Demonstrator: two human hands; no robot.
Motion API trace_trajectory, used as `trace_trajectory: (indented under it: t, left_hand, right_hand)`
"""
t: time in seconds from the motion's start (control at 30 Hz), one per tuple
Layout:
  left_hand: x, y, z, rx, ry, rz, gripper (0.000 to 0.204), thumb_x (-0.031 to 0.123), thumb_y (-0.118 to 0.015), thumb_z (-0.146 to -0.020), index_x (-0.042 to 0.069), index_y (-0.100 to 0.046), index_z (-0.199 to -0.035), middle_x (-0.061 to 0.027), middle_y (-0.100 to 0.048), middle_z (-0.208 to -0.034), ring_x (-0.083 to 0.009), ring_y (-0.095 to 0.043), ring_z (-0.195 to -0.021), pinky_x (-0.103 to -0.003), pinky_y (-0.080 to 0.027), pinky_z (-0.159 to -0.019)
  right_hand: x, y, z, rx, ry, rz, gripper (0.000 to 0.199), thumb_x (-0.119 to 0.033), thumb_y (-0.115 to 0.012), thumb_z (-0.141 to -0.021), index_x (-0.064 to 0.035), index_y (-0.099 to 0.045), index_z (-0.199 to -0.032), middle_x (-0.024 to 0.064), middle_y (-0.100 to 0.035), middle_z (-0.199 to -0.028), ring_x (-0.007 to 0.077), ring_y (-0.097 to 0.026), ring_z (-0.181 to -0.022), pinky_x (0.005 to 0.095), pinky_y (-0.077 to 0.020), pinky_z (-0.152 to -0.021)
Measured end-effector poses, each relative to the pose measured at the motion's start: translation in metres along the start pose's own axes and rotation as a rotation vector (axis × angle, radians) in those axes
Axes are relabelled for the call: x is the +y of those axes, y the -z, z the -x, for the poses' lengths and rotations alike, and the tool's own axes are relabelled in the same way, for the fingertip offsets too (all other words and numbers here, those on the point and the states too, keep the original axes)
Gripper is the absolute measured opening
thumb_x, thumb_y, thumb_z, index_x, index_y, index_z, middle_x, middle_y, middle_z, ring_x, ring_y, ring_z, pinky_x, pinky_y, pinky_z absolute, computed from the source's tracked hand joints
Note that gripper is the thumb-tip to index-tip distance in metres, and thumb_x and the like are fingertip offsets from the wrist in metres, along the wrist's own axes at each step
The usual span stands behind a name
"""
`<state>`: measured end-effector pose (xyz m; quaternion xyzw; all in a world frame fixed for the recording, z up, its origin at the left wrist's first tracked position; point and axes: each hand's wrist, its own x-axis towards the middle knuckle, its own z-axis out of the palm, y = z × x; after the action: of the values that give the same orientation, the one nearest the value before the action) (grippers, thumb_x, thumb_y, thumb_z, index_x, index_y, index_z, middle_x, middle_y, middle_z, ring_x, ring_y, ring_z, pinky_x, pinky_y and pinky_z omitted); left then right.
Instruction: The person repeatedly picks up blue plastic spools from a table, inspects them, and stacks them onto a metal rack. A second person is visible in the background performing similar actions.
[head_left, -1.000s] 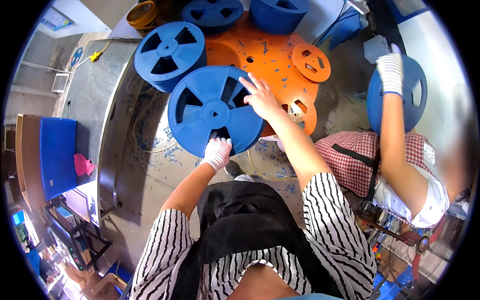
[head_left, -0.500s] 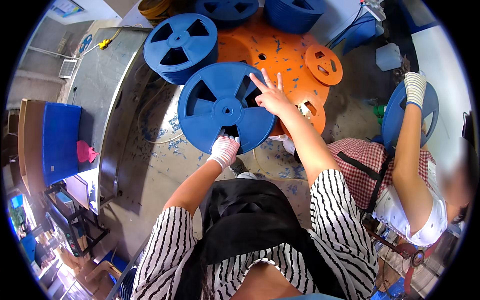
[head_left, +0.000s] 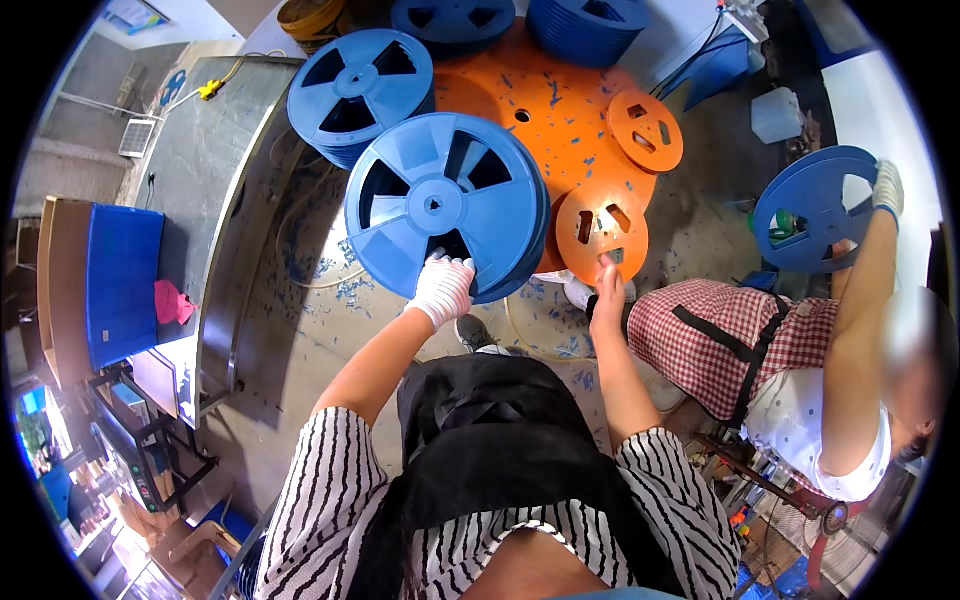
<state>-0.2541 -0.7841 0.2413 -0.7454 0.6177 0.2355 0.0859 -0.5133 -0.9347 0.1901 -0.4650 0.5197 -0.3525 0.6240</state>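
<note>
My left hand, in a pale striped glove, grips a large blue plastic reel disc at its near side, with the fingers in one of the cut-out openings. More blue rims show beneath that disc at its right side. My bare right hand is to the right of it, at the near edge of a small orange disc with slots. Its fingers point away from me, stretched out and seen edge-on, with nothing visible in them. Whether they touch the orange disc I cannot tell.
Stacks of blue reel discs stand behind and left on an orange table strewn with blue scraps. Another orange disc lies there. At right, a person in a checked apron holds a blue disc. A metal-edged bench runs along the left.
My right hand has left the blue disc and drawn back to the right. The blue disc in my left hand has shifted slightly left and away. The other person's disc has turned more toward view.
</note>
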Motion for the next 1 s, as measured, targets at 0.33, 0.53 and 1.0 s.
trace_trajectory:
  t: [0.33, 0.53, 1.0]
  left_hand:
    - [-0.043, 0.091, 0.035, 0.256, 0.026, 0.440, 0.028, 0.017, -0.069, -0.066, 0.003, -0.059, -0.087, -0.0172, -0.067, -0.079, -0.0368, -0.064, -0.077, -0.043, -0.049, -0.079]
    - [-0.046, 0.136, 0.126, 0.303, 0.153, 1.382, 0.036, 0.009, -0.063, -0.079, 0.002, -0.060, -0.114, -0.0044, -0.065, -0.097, -0.0117, -0.059, -0.084, -0.028, -0.047, -0.081]
    - [0.069, -0.017, 0.406, 1.526, 0.689, 2.448, 0.040, 0.009, -0.067, -0.079, -0.003, -0.058, -0.117, -0.0138, -0.066, -0.101, -0.0322, -0.066, -0.093, -0.049, -0.046, -0.101]
  right_hand:
    - [0.131, 0.050, 0.108, -0.074, 0.033, 0.462, 0.034, -0.028, -0.060, -0.094, -0.0004, -0.058, -0.114, 0.0143, -0.058, -0.114, 0.0235, -0.061, -0.101, 0.0349, -0.0480, -0.087]
    - [0.094, 0.007, 0.086, -0.167, 0.067, 0.582, 0.025, -0.025, -0.062, -0.091, -0.0025, -0.059, -0.101, 0.0150, -0.059, -0.111, 0.0284, -0.062, -0.102, 0.0376, -0.0478, -0.087]
    - [0.008, -0.176, 0.173, -1.323, 0.030, 0.598, 0.020, -0.019, -0.061, -0.089, -0.0030, -0.058, -0.101, 0.0093, -0.061, -0.108, 0.0194, -0.060, -0.096, 0.0322, -0.0469, -0.085]
